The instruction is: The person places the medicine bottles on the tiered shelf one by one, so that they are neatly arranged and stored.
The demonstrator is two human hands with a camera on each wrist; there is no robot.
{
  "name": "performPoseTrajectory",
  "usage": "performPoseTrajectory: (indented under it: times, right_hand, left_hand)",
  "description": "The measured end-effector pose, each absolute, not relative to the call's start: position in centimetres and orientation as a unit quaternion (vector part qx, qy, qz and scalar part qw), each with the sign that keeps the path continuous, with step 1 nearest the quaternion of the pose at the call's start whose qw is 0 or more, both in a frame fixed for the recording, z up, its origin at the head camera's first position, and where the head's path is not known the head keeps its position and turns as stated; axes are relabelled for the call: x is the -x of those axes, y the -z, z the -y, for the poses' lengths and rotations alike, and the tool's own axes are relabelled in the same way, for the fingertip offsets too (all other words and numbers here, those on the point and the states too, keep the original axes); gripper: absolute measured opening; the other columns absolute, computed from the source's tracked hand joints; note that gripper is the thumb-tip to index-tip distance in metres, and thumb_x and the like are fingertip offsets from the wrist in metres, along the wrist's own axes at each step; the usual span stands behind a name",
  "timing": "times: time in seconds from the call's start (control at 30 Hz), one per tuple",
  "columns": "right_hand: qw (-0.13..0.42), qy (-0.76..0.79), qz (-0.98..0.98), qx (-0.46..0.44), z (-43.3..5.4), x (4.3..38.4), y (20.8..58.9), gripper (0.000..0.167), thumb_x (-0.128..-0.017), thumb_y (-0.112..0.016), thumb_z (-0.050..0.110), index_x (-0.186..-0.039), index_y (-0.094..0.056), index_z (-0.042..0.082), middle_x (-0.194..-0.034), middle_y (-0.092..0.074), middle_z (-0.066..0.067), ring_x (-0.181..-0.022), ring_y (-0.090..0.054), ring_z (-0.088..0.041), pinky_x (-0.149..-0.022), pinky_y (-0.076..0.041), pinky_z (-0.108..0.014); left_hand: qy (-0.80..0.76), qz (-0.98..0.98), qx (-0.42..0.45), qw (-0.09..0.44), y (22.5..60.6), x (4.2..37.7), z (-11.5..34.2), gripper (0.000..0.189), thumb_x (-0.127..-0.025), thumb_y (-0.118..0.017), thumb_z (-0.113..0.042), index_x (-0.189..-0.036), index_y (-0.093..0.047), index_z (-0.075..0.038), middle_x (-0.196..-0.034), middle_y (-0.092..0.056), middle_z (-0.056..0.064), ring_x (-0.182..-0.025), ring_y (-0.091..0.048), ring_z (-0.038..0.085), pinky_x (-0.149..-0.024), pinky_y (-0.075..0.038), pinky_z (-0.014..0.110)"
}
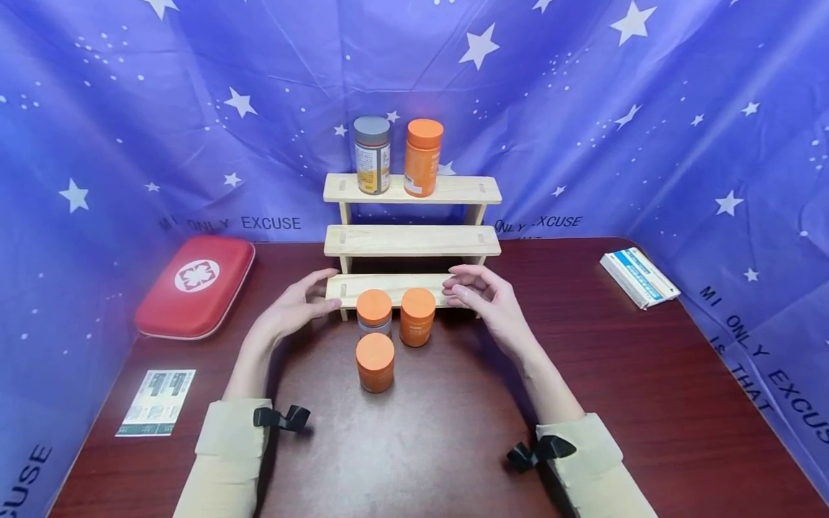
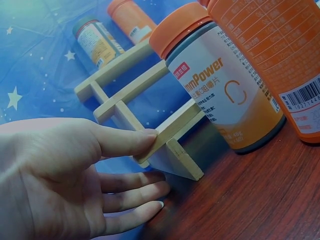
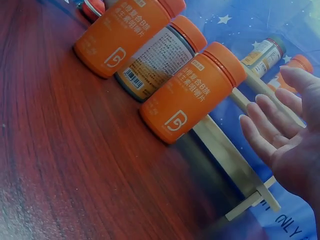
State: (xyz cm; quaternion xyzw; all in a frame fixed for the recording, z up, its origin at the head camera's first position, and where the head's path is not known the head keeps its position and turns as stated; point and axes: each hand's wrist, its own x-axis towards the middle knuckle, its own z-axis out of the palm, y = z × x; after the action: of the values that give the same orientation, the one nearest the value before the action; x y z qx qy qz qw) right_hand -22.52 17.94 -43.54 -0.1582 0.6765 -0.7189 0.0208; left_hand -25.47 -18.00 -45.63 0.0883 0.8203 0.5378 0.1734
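A three-step wooden shelf rack (image 1: 412, 239) stands against the back curtain. My left hand (image 1: 298, 306) pinches the left end of its lowest step (image 2: 182, 120), thumb on the front edge, index finger at the back; the other fingers extend below. My right hand (image 1: 486, 298) is at the right end of that step, fingers spread apart and holding nothing. Close in front of the rack stand two orange bottles (image 1: 417, 324) (image 1: 375, 368) and a grey-and-orange bottle (image 2: 220, 85) with an orange lid. The top step carries a grey-lidded bottle (image 1: 372, 162) and an orange bottle (image 1: 423, 162).
At the left of the dark red tabletop (image 1: 414, 446) lie a red zip case (image 1: 188, 302) with a white emblem and a flat printed sheet (image 1: 157, 403). Some blue-white boxes (image 1: 640, 277) lie at the back right. A starry curtain (image 1: 291, 108) surrounds the table.
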Motion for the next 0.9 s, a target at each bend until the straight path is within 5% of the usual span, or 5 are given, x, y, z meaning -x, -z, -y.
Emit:
performPoseTrajectory:
  times: [0.27, 0.43, 0.7, 0.9]
  right_hand:
    - [0.062, 0.676, -0.705, 0.204, -17.7, 22.7, 44.0, 0.051, -0.098, -0.066, 0.003, -0.145, -0.046, -0.006, -0.133, -0.062, -0.032, -0.116, -0.070, -0.017, -0.097, -0.059, -0.032]
    - [0.067, 0.625, -0.751, 0.204, -17.2, 22.4, 44.1, 0.056, -0.097, -0.069, 0.007, -0.148, -0.048, 0.002, -0.134, -0.066, -0.023, -0.117, -0.069, -0.017, -0.099, -0.056, -0.026]
    - [0.080, 0.561, -0.800, 0.197, -15.6, 21.6, 44.6, 0.060, -0.091, -0.080, 0.018, -0.146, -0.056, 0.022, -0.140, -0.063, -0.005, -0.124, -0.063, -0.023, -0.105, -0.053, -0.050]
    - [0.077, 0.577, -0.790, 0.190, -15.1, 21.4, 45.1, 0.059, -0.089, -0.082, 0.016, -0.142, -0.058, 0.023, -0.138, -0.064, -0.002, -0.123, -0.064, -0.017, -0.105, -0.054, -0.046]
  left_hand:
    - [-0.534, -0.823, -0.089, 0.170, 45.6, 25.5, 18.0, 0.072, -0.100, -0.066, -0.015, -0.162, -0.029, -0.010, -0.141, -0.055, 0.030, -0.121, -0.061, 0.035, -0.103, -0.055, 0.042]
    - [-0.533, -0.824, -0.095, 0.169, 45.6, 25.5, 18.1, 0.072, -0.100, -0.066, -0.015, -0.162, -0.029, -0.008, -0.140, -0.056, 0.031, -0.118, -0.063, 0.033, -0.101, -0.055, 0.042]
    - [-0.532, -0.824, -0.094, 0.172, 45.6, 25.5, 18.0, 0.073, -0.100, -0.066, -0.016, -0.162, -0.028, -0.008, -0.141, -0.056, 0.031, -0.118, -0.063, 0.033, -0.100, -0.055, 0.042]
    - [-0.533, -0.822, -0.094, 0.174, 45.5, 25.4, 17.9, 0.073, -0.100, -0.066, -0.016, -0.162, -0.027, -0.008, -0.141, -0.056, 0.031, -0.120, -0.062, 0.034, -0.103, -0.055, 0.043]
